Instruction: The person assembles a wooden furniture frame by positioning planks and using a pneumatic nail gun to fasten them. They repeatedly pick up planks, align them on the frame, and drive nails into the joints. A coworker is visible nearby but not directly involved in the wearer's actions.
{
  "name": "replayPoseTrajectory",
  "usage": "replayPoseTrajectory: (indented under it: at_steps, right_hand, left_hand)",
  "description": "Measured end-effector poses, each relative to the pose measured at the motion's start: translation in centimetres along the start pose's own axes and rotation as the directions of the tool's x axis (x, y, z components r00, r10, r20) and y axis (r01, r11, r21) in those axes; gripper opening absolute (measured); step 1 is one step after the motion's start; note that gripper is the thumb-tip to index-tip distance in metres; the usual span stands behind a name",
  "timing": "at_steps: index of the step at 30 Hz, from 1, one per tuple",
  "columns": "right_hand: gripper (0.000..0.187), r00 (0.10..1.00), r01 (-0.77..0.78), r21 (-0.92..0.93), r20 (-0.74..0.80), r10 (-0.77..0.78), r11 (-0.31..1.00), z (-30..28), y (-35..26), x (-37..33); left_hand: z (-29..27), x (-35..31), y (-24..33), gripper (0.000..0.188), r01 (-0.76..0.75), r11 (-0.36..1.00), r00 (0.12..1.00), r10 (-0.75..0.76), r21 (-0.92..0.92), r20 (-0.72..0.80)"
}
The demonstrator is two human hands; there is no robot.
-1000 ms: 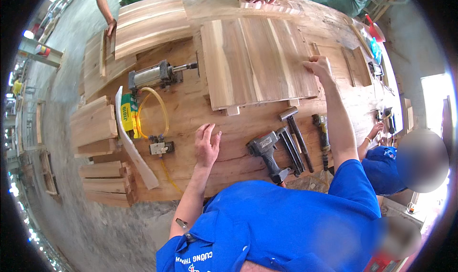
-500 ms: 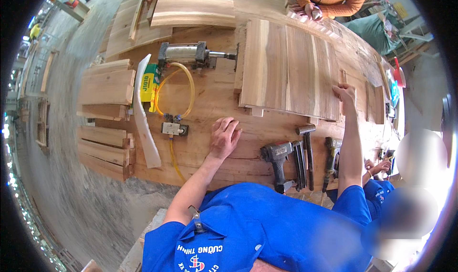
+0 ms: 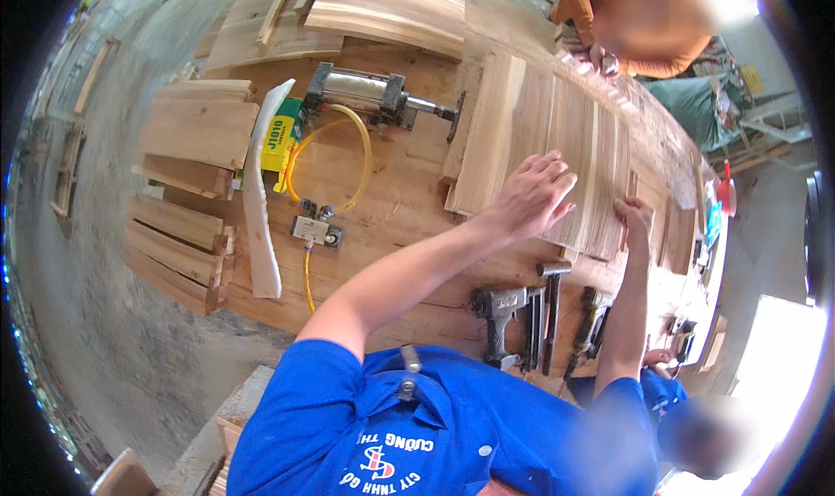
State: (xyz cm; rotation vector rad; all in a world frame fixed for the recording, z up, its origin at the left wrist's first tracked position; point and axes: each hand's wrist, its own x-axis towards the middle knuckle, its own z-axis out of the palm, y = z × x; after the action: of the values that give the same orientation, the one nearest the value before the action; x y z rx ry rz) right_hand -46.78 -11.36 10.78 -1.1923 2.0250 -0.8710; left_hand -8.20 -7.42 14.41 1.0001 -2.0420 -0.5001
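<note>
A striped wooden panel (image 3: 504, 131) lies on the wooden workbench, right of centre. My left hand (image 3: 532, 199) is over the panel's near part, its fingers loosely spread and holding nothing; whether it touches the wood I cannot tell. At the panel's right edge, my right hand (image 3: 637, 218) has its fingers closed on the wood. Beyond the panel's left side, a pneumatic cylinder (image 3: 357, 89) points its rod toward it. Nearer to me lie a nail gun (image 3: 500, 309), a hammer (image 3: 554, 296) and a second air tool (image 3: 591, 322).
A looped yellow hose (image 3: 367, 161) joins a small valve (image 3: 315, 231). Left of it are a green-yellow box (image 3: 280, 139), a white strip (image 3: 261, 218) and stacked boards (image 3: 196, 131). A person in orange (image 3: 648, 31) works across the bench; another in blue (image 3: 663, 392) is at lower right.
My left hand has moved right and away from me, from the bench top to over the panel. My right hand stays at the panel's right edge. The whole view has shifted slightly.
</note>
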Motion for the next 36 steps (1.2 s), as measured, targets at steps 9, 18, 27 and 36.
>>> replayPoseTrajectory:
  at_steps: [9,18,27,36]
  right_hand:
    - [0.024,0.998,-0.030,-0.013,0.045,0.031,0.999,-0.1,-2.2,-0.9]
    - [0.026,0.998,0.005,-0.113,0.056,0.002,0.994,0.4,-3.7,-1.2]
    - [0.019,0.992,0.125,0.127,-0.036,-0.122,0.984,0.4,1.1,0.4]
    - [0.011,0.996,0.029,0.095,0.085,-0.037,0.995,-0.2,0.3,-0.1]
  left_hand:
    - [6.9,6.8,-7.6,0.081,0.181,0.940,0.962,-0.230,0.290,0.144]
    - [5.7,6.4,-7.8,0.080,0.200,0.944,0.965,-0.236,0.262,0.114]
    - [3.7,6.8,-6.4,0.083,0.200,0.953,0.955,-0.241,0.228,0.171]
    - [3.4,7.4,-5.8,0.084,0.214,0.954,0.933,-0.264,0.211,0.246]
